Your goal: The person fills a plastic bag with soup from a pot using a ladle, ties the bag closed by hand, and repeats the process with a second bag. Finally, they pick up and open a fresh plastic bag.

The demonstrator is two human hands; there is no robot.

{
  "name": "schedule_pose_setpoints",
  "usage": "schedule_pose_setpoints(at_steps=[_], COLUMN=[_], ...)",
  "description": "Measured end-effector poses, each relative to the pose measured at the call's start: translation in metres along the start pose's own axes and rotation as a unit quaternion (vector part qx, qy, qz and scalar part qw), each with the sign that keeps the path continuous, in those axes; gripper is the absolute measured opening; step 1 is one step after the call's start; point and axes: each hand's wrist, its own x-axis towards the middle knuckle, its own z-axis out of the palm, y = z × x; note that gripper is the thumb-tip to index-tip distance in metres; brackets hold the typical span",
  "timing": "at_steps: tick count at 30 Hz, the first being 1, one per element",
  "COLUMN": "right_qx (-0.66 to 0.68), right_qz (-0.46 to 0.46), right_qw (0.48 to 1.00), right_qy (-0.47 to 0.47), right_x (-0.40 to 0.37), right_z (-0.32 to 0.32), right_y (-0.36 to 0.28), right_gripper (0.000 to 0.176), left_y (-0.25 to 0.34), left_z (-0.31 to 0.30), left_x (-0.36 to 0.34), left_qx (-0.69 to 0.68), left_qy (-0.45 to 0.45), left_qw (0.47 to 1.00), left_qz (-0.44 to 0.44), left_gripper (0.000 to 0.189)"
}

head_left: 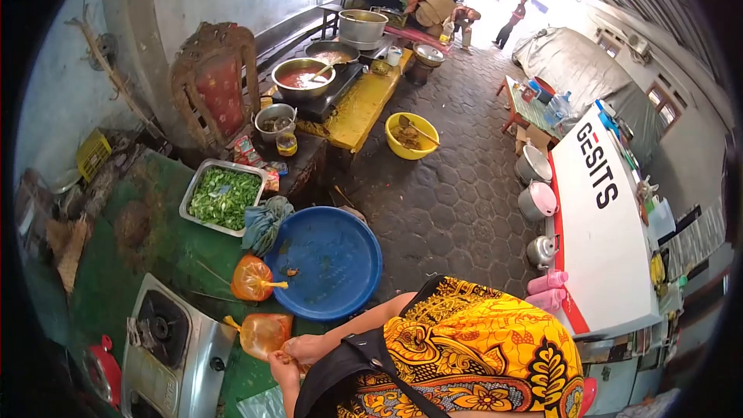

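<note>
My right hand (307, 348) and my left hand (285, 374) are close together over the green tabletop (101, 263). Both have their fingers bent in a pinch, and I cannot tell what is between them. Just beyond the fingers lies a plastic bag of orange liquid (265, 334), its neck bound in yellow. A second filled orange bag (252, 279), also tied with yellow, rests against a wide blue basin (325, 263). Below my left hand is a flat piece of clear plastic (267, 404). A steel gas stove (193, 344) stands to the left.
A metal tray of chopped greens (224, 196) and a bluish cloth (267, 224) sit by the basin. Farther off, a pot of red sauce (304, 77) stands near a yellow-covered bench (364, 108). A yellow tub (412, 136) is on the paving. Two people are in the background.
</note>
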Motion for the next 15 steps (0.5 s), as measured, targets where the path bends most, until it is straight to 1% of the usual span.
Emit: schedule_pose_setpoints(at_steps=[1, 2, 3, 4, 5, 6, 7, 8, 9, 10, 11, 12, 13, 14, 15], right_qx=[0.021, 0.017, -0.027, -0.070, 0.122, 0.118, 0.164, 0.208, 0.208, 0.202, 0.028, -0.145, -0.136, -0.120, -0.231], right_qz=[0.009, 0.007, -0.005, -0.018, 0.011, 0.009, 0.014, 0.017, 0.002, -0.002, -0.021, -0.041, -0.033, -0.046, 0.100], right_qw=[0.999, 1.000, 1.000, 0.996, 0.992, 0.993, 0.986, 0.978, 0.977, 0.979, 0.999, 0.988, 0.990, 0.987, 0.967], right_qy=[-0.024, -0.019, 0.014, 0.045, -0.031, -0.029, -0.007, 0.012, 0.037, 0.027, -0.008, -0.040, 0.015, 0.094, 0.050], right_x=[0.001, -0.001, -0.004, -0.005, 0.002, 0.008, 0.013, 0.022, 0.041, 0.035, 0.019, 0.008, 0.008, 0.006, 0.003], right_z=[-0.001, -0.002, -0.002, -0.001, -0.002, 0.005, 0.014, 0.028, 0.054, 0.039, 0.005, -0.031, -0.058, -0.098, -0.158], right_y=[0.001, -0.002, -0.006, -0.008, -0.002, 0.008, 0.017, 0.032, 0.063, 0.052, 0.028, 0.009, 0.007, 0.008, -0.010], right_gripper=[0.022, 0.022, 0.023, 0.024, 0.025, 0.025, 0.025, 0.026, 0.025, 0.025, 0.025, 0.026, 0.026, 0.022, 0.020], left_y=[-0.005, 0.001, 0.005, 0.011, 0.015, 0.019, 0.009, -0.008, -0.017, -0.013, 0.002, 0.015, 0.024, 0.026, 0.024], left_z=[0.000, 0.000, -0.002, -0.003, -0.003, -0.002, 0.000, 0.003, 0.003, 0.004, 0.004, 0.002, -0.002, -0.003, -0.003], left_x=[0.003, 0.004, 0.002, 0.000, -0.001, 0.001, 0.006, 0.015, 0.020, 0.018, 0.010, 0.002, -0.003, -0.004, -0.005], left_qx=[0.042, 0.085, 0.123, 0.123, 0.109, 0.094, 0.091, -0.019, -0.130, -0.137, -0.152, -0.166, -0.109, -0.114, -0.160], left_qy=[0.011, 0.022, 0.018, 0.019, 0.003, -0.014, -0.010, -0.041, -0.071, -0.060, -0.048, -0.035, -0.043, -0.037, -0.047], left_qw=[0.999, 0.996, 0.992, 0.991, 0.993, 0.995, 0.995, 0.999, 0.989, 0.988, 0.986, 0.984, 0.992, 0.992, 0.984], left_qz=[0.007, 0.012, 0.036, 0.041, 0.034, 0.027, 0.030, 0.002, -0.024, -0.024, -0.038, -0.053, -0.047, -0.050, -0.057], left_gripper=[0.026, 0.027, 0.030, 0.030, 0.029, 0.029, 0.029, 0.027, 0.024, 0.024, 0.023, 0.023, 0.026, 0.026, 0.027])
